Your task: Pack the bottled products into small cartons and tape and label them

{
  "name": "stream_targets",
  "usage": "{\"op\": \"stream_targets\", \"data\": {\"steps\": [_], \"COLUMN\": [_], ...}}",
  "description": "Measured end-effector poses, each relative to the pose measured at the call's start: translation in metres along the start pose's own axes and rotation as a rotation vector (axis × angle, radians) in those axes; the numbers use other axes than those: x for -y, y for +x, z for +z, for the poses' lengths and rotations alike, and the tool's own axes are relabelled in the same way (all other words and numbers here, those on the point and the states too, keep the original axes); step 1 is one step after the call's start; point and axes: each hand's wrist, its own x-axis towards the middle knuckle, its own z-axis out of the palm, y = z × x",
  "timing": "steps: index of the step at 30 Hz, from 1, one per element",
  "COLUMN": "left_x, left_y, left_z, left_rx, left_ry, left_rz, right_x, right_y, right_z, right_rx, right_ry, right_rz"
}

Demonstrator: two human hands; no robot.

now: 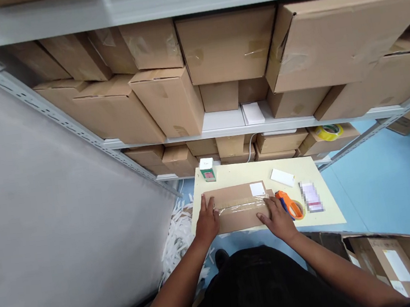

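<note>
The carton [239, 223] is brown, its label [257, 189] white; the tape dispenser [288, 205] orange and blue; the small box [207, 170] white and green; the tabletop [243, 172] cream.

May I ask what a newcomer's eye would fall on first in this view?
Probably the bright orange tape dispenser on the pale table, right of the taped box that the left hand and right hand touch. Then the yellow tape roll atop a carton beyond the table, and, left of the table, heaped white strips.

Matt cardboard box [237, 223]; glossy plastic tape [240, 208]; smooth tabletop [247, 172].
</note>
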Motion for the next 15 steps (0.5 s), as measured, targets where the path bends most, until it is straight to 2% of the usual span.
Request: {"op": "stream_targets", "data": {"steps": [3, 5, 8, 11, 15], "left_x": [-0.001, -0.002, -0.004, -0.006, -0.006], "left_y": [0.002, 0.004, 0.008, 0.011, 0.012], "left_z": [0.003, 0.003, 0.003, 0.002, 0.000], "left_rx": [-0.008, -0.003, 0.010, 0.015, 0.034], "left_ry": [0.049, 0.071, 0.083, 0.066, 0.029], "left_rz": [0.021, 0.056, 0.107, 0.129, 0.150], "right_x": [-0.036, -0.067, -0.103, -0.116, -0.114], "right_y": [-0.004, -0.006, -0.004, 0.005, 0.021], "right_z": [-0.014, -0.023, -0.025, -0.017, -0.005], "right_rx": [0.021, 0.021, 0.163, 0.299, 0.357], "right_ry": [0.052, -0.058, -0.210, -0.297, -0.369], "right_rz": [0.103, 0.205, 0.324, 0.421, 0.587]}}
